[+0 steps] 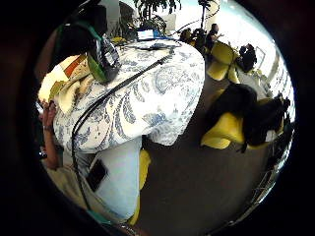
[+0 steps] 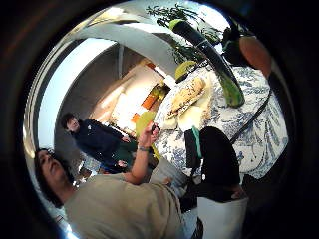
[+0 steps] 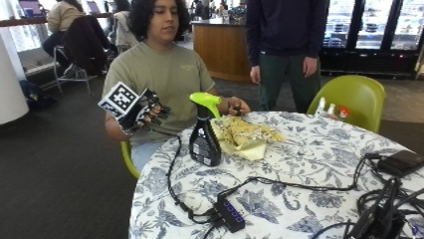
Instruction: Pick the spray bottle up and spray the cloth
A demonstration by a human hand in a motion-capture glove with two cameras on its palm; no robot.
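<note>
Nearest the camera, we saw a black power strip [image 3: 230, 215] with its cables [image 3: 278, 185] lying across the blue-and-white patterned cloth that covered the round bench [image 3: 311, 164]. Further in, the spray bottle [image 3: 205, 130], dark-bodied with a bright green trigger head, stood upright on the bench, touched by neither hand. Just beside it, on the side toward the green chair [image 3: 354, 99], lay the crumpled yellowish cloth [image 3: 245, 134]. At the bench's edge, near the person's body, the gloved right hand [image 3: 151, 113] was raised in the air, apart from the bottle; its grip was relaxed, fingers loosely spread and holding nothing. The bare left hand [image 3: 236, 106] rested at the far edge of the cloth, though we could not tell whether it held it. In the thumb-side palm view, the bottle [image 2: 209, 57] and cloth [image 2: 188, 99] appeared together on the bench, well away from the palm.
</note>
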